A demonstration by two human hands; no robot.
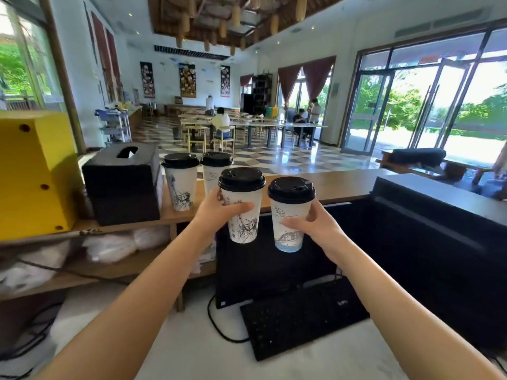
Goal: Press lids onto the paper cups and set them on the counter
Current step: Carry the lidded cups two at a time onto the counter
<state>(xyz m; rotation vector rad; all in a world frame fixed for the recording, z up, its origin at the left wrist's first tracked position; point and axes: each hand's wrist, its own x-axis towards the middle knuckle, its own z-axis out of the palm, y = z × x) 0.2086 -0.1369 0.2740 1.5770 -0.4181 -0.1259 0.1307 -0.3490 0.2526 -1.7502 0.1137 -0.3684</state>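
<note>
1. Far left, a yellow box (35, 171), and next to it a black tissue box (123, 182) sits on the wooden surface (343, 185).
2. Just right of the tissue box, 2 lidded cups (181, 185) stand upright on the surface, close together. Those look finished.
3. The left grip (216, 208) is wrapped round a third cup (242, 215), thumb across the front. Its black lid (242, 179) is on. The cup is in the air, tipped slightly, just short of the surface's near edge.
4. The right grip (318, 227) clasps a fourth cup (289, 218) from its right side, and it too carries a black lid. It is also in the air, just beside the third cup, and both hang in front of a dark monitor (274, 264).
5. My read is that the lidding is done for all 4 cups and setting down is the step in hand.
6. The next move calls for carrying both cups forward over the edge, keeping them level.
7. They then need lowering onto bare wood right of the standing pair. Each grip should let go only once its cup's base sits flat.
8. The left cup passes near the 2 standing ones, so it needs room to avoid knocking them.
</note>
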